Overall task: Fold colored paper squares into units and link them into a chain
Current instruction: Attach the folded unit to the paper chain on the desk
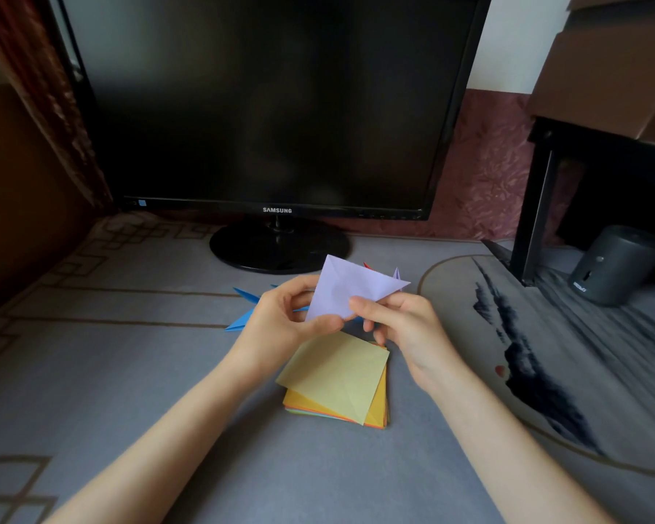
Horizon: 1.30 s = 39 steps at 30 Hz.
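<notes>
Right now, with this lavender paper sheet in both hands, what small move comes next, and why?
Probably crease its fold flat: the left hand and right hand pinch the lavender paper sheet at its lower edge, and it looks only partly folded, unlike the blue paper units behind.

grey desk mat (129,372), paper stack (337,380), monitor (265,107)

Both raised: left grip (280,323), right grip (409,330) pinching lilac paper (350,291).
</notes>
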Each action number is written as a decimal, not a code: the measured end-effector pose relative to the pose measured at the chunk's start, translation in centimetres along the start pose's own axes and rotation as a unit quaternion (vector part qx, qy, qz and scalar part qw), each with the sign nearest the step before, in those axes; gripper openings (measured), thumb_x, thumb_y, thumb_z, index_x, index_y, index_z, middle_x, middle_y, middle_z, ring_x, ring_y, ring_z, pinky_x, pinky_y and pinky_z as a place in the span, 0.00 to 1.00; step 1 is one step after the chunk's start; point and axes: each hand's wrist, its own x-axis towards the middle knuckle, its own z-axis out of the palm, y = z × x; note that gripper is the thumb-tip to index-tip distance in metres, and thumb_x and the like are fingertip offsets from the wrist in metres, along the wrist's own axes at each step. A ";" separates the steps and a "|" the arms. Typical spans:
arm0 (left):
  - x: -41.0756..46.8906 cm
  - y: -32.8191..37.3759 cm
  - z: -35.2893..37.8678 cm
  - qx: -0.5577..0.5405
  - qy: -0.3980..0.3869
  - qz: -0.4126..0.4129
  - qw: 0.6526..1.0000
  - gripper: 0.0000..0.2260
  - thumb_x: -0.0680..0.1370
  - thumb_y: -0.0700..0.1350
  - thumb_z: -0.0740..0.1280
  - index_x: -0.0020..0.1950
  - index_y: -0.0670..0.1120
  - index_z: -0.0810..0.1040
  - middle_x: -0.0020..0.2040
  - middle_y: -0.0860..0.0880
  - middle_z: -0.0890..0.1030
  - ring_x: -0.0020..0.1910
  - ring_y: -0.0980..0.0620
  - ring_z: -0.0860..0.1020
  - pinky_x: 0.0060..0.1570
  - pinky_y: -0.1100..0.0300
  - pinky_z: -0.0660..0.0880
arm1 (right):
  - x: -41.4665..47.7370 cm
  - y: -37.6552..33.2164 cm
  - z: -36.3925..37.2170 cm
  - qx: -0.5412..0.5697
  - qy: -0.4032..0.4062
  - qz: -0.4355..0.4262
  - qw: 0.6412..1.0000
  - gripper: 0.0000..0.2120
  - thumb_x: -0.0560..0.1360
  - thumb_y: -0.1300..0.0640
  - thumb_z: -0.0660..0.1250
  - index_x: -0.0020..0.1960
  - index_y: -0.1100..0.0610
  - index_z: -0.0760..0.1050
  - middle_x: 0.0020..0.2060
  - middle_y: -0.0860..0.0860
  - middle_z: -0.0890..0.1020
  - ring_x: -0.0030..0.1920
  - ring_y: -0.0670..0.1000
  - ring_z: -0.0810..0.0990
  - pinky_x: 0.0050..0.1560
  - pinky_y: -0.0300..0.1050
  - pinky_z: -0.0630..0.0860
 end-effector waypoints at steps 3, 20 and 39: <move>0.0 0.1 -0.1 -0.020 -0.052 -0.009 0.998 0.23 0.71 0.29 0.70 0.61 0.50 0.75 0.53 0.52 0.83 0.50 0.55 0.82 0.46 0.67 0.76 | 0.0 -0.1 -0.2 0.013 0.016 0.000 1.000 0.05 0.71 0.61 0.71 0.36 0.60 0.81 0.25 0.48 0.78 0.27 0.46 0.69 0.28 0.37 0.64; -0.2 0.0 -0.3 -0.099 -0.123 -0.053 0.986 0.28 0.67 0.37 0.73 0.66 0.49 0.72 0.60 0.49 0.81 0.58 0.51 0.80 0.55 0.62 0.76 | 0.3 0.0 -0.6 0.021 0.031 -0.004 0.999 0.04 0.71 0.61 0.72 0.38 0.60 0.80 0.32 0.51 0.82 0.31 0.46 0.74 0.28 0.37 0.66; -0.2 0.5 0.5 -0.010 0.003 -0.058 0.998 0.13 0.69 0.37 0.74 0.52 0.46 0.82 0.44 0.49 0.86 0.40 0.55 0.83 0.44 0.65 0.79 | -0.2 -0.7 0.0 0.009 0.100 -0.051 0.994 0.11 0.75 0.55 0.68 0.36 0.57 0.80 0.27 0.52 0.77 0.26 0.49 0.68 0.25 0.32 0.64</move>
